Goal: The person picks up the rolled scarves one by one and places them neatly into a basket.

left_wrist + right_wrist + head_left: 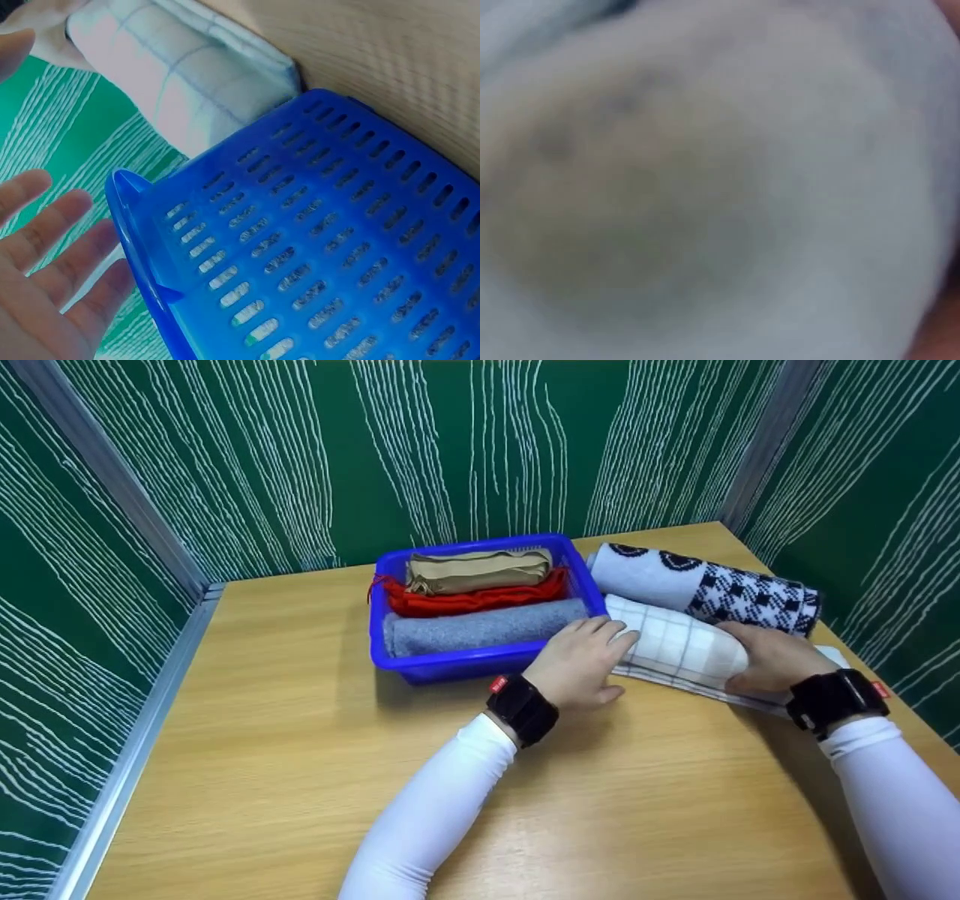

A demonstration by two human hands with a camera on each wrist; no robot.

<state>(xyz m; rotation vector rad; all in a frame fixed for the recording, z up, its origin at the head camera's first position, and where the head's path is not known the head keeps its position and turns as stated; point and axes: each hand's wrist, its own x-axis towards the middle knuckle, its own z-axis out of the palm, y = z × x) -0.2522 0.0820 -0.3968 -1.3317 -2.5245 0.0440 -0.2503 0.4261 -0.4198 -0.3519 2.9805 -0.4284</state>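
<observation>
A white checked cloth (675, 641), folded into a thick roll, lies against the right side of a blue plastic basket (480, 664). My right hand (780, 656) grips this cloth near its right end, thumb on the near side. Blurred pale fabric (840, 187) fills the right wrist view. Over the basket's near right corner is my left hand (574, 660), its fingers extended towards the cloth's left end. In the left wrist view the left fingers (71, 259) are spread beside the basket rim and hold nothing; whether they touch the rim I cannot tell.
Inside the basket lie a grey rolled cloth (487, 628), a red cloth (472, 601) and a tan folded cloth (484, 570). Behind the white cloth is a black-and-white patterned roll (705, 585). Green panels (517, 450) enclose the wooden table (285, 720).
</observation>
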